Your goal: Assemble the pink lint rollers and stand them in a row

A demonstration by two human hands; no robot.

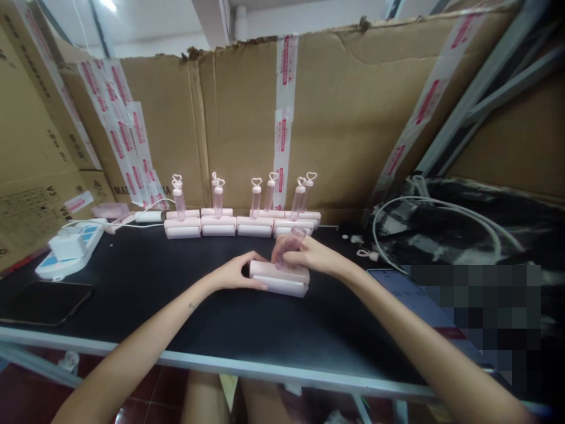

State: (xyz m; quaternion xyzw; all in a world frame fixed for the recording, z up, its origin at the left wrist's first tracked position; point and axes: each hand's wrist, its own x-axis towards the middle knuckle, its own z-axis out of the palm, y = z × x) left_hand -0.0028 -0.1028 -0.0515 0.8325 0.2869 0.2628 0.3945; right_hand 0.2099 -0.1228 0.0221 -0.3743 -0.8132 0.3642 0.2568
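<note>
Centrally, over the black table (176, 318), the left hand (233, 273) clasps a pink device (280, 284); the right hand (309, 253) pinches a clear tube (299, 232). Behind the table, cardboard (242, 118) reads "MAD…"; at its left, a carton (26, 129) shows "V3".

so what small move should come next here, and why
Probably ease the clear tube upright on the pink block with the right hand: it looks tilted there, while the capped tubes behind stand upright, and the left hand steadies the block.
</note>
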